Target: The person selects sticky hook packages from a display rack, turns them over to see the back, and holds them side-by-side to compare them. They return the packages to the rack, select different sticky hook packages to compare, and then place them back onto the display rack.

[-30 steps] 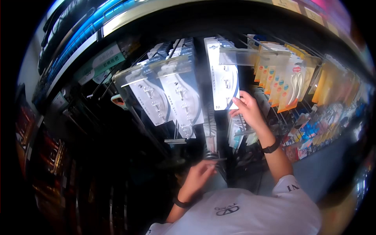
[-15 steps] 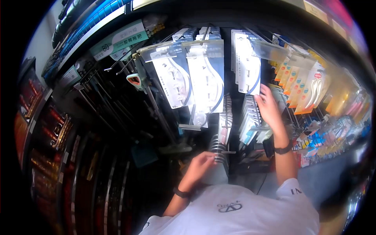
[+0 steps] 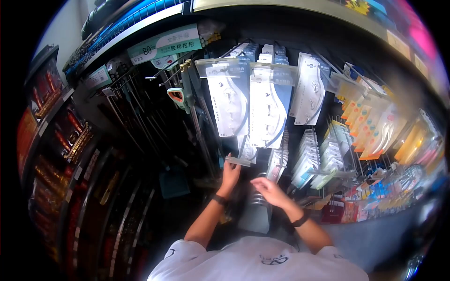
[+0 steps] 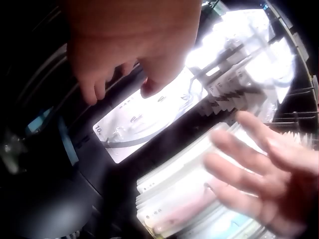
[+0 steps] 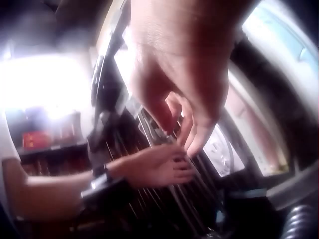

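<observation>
My left hand point(image 3: 229, 177) is raised to the clear label holder point(image 3: 238, 161) at the front of a low hook, fingertips right at it. On that hook hangs a white hook card point(image 4: 149, 117), with the thumb and fingers of this hand bent apart over it in the left wrist view. My right hand point(image 3: 272, 191) hovers just to the right, palm side showing and fingers loosely spread, holding nothing. Above both hands hang two stacks of white-and-blue hook cards point(image 3: 227, 105), and a third card stack point(image 3: 309, 93) hangs further right.
Small white packs point(image 3: 307, 161) fill lower hooks on the right. Orange-and-white spoon-like packs point(image 3: 375, 122) hang beyond them. Mops point(image 3: 187, 98) stand at the left under a green sign point(image 3: 164, 44). Metal hooks and clear label holders jut forward.
My right hand has let go of the card at the third stack and come down and left. My left hand has risen to the low label holder. The head view has turned left.
</observation>
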Action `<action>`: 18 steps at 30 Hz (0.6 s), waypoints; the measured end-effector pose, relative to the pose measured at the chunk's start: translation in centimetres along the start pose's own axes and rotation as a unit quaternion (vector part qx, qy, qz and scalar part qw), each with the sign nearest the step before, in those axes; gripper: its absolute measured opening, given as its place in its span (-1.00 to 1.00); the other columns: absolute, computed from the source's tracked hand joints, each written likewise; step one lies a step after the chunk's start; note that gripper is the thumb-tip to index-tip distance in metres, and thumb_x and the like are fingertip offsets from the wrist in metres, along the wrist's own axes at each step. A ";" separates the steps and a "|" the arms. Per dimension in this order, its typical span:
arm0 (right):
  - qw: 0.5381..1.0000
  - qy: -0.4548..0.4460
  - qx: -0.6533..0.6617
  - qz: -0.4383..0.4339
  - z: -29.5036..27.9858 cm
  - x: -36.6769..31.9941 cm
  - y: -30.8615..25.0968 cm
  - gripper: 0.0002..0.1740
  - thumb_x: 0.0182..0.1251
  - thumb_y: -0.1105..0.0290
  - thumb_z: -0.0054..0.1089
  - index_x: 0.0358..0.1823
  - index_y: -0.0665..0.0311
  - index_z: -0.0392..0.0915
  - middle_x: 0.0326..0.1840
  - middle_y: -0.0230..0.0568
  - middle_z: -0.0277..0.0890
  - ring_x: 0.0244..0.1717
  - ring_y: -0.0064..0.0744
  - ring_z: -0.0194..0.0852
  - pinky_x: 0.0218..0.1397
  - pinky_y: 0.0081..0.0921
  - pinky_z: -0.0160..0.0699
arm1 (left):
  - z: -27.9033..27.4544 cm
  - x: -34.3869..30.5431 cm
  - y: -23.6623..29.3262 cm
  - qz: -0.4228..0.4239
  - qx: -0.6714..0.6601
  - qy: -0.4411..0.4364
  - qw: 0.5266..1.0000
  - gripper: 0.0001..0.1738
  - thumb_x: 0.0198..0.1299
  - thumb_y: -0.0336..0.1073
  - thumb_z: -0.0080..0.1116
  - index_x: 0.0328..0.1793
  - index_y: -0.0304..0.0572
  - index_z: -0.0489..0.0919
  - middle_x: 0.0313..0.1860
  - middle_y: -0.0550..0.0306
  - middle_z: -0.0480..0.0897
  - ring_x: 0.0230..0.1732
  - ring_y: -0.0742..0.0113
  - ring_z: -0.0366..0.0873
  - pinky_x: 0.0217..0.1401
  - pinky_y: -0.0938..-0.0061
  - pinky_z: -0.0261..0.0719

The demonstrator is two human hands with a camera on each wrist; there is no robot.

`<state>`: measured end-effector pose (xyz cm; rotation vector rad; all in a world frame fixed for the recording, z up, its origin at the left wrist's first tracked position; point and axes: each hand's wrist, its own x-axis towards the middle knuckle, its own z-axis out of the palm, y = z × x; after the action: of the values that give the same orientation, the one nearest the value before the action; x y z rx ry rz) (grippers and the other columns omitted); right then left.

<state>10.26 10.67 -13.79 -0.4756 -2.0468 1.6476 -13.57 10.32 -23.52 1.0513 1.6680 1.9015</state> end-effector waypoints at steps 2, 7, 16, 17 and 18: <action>0.995 0.078 -0.065 -0.018 1.6 2.5 2.8 -0.62 0.54 0.45 0.00 0.33 0.32 0.40 0.30 -0.10 0.50 0.35 -0.22 0.44 0.36 -0.31 0.43 | 0.4 1.3 -0.7 -0.005 0.012 -0.011 1.000 -0.21 0.28 -0.40 0.20 0.56 -0.48 0.12 0.33 -0.21 0.45 0.26 0.21 0.47 0.31 0.43 0.44; 0.947 0.238 -0.215 -0.003 2.6 7.9 6.7 -0.38 0.51 0.48 -0.06 0.55 0.34 0.08 0.49 0.27 0.21 0.51 0.15 0.18 0.54 -0.23 0.17 | 0.8 2.5 2.2 0.041 0.039 -0.054 0.997 -0.09 0.26 -0.47 0.19 0.65 -0.34 -0.06 0.55 -0.32 0.21 0.54 0.08 0.22 0.56 0.31 0.18; 0.933 0.322 -0.158 -0.038 1.1 15.1 9.9 -0.32 0.39 0.23 0.19 0.34 0.53 0.15 0.28 0.51 0.30 0.32 0.34 0.32 0.36 -0.05 0.29 | -1.4 4.0 0.1 0.029 -0.013 -0.139 0.990 -0.10 0.29 -0.53 0.16 0.68 -0.09 -0.03 0.35 -0.23 0.47 0.32 0.16 0.46 0.32 0.40 0.45; 0.931 0.331 -0.153 -0.017 1.1 15.4 10.0 -0.33 0.39 0.21 0.19 0.33 0.53 0.18 0.24 0.49 0.33 0.30 0.34 0.34 0.34 -0.06 0.31 | -1.5 4.3 -0.1 0.042 0.007 -0.117 0.992 -0.10 0.30 -0.52 0.15 0.69 -0.09 -0.04 0.35 -0.22 0.47 0.32 0.17 0.46 0.33 0.41 0.43; 0.929 0.339 -0.148 0.004 1.1 15.6 10.1 -0.34 0.39 0.20 0.20 0.31 0.53 0.20 0.21 0.46 0.37 0.28 0.34 0.37 0.32 -0.06 0.33 | -1.7 4.9 -0.6 0.074 0.064 -0.100 0.990 -0.13 0.31 -0.52 0.14 0.68 -0.12 -0.01 0.34 -0.17 0.48 0.29 0.20 0.47 0.34 0.43 0.41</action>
<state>-3.55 20.46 -21.66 -0.9972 -1.7410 0.9655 -18.06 12.81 -22.74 1.4027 1.6536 1.7281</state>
